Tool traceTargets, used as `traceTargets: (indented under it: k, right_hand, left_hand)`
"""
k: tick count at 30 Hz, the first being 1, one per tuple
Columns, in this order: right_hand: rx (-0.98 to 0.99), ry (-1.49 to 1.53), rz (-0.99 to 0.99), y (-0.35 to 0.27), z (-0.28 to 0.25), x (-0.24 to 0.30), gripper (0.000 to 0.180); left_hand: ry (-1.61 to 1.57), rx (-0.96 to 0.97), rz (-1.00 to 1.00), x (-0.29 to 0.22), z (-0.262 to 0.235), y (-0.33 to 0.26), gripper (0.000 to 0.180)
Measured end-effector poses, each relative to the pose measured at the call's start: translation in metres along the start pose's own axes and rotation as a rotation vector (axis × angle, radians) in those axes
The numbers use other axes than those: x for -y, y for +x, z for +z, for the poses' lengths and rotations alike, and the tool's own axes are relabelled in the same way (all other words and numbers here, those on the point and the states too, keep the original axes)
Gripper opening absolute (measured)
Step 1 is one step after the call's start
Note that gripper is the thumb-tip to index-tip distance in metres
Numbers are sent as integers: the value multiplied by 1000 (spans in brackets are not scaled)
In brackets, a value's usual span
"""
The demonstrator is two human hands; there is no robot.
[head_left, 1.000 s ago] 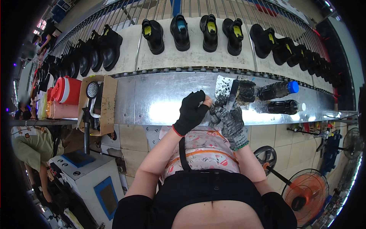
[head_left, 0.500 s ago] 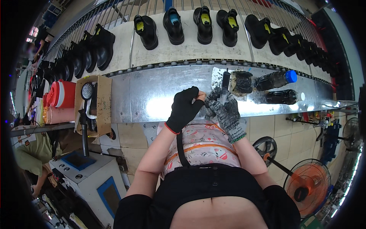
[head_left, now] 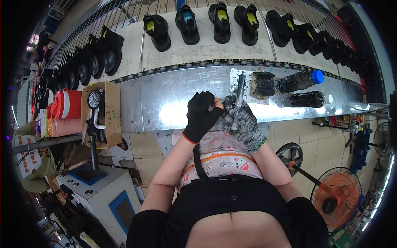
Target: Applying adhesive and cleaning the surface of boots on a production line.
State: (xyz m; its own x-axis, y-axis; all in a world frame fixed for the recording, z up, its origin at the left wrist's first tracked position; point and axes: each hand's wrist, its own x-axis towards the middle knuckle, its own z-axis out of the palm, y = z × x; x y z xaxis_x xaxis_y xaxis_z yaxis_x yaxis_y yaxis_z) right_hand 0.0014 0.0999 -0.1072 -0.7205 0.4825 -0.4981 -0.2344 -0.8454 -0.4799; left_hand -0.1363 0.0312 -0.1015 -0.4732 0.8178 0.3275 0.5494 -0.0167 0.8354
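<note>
One slim tube (head_left: 240, 90) juts from the clasping right grip (head_left: 245, 124); whether the left grip (head_left: 202, 113) grasps is unclear.

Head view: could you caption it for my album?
Left hand gloved black, right hand gloved grey and holding a slim tool at a metal bench, black shoes beyond.

Illumination bright, indoor. White glare saturates the metal worktable (head_left: 157, 93) just off centre toward 9 o'clock; second patch toward 3. Light strip (head_left: 381, 188) burns out at 4 o'clock. Left hand (head_left: 202, 113): black glove reads dark, little weave detail. Fisheye bends the conveyor (head_left: 198, 53) into an arc at 12 o'clock; corners black. Background at 10 o'clock soft.
</note>
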Motion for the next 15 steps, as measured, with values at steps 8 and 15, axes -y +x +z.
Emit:
traceTargets:
  k: [8, 15]
  right_hand:
    - [-107, -153, -81, 4, -4, -3, 26]
    - [39, -90, -39, -17, -9, -4, 27]
  left_hand:
    - [157, 33, 239, 8, -2, 2, 13]
    - [181, -142, 3, 55, -47, 20, 15]
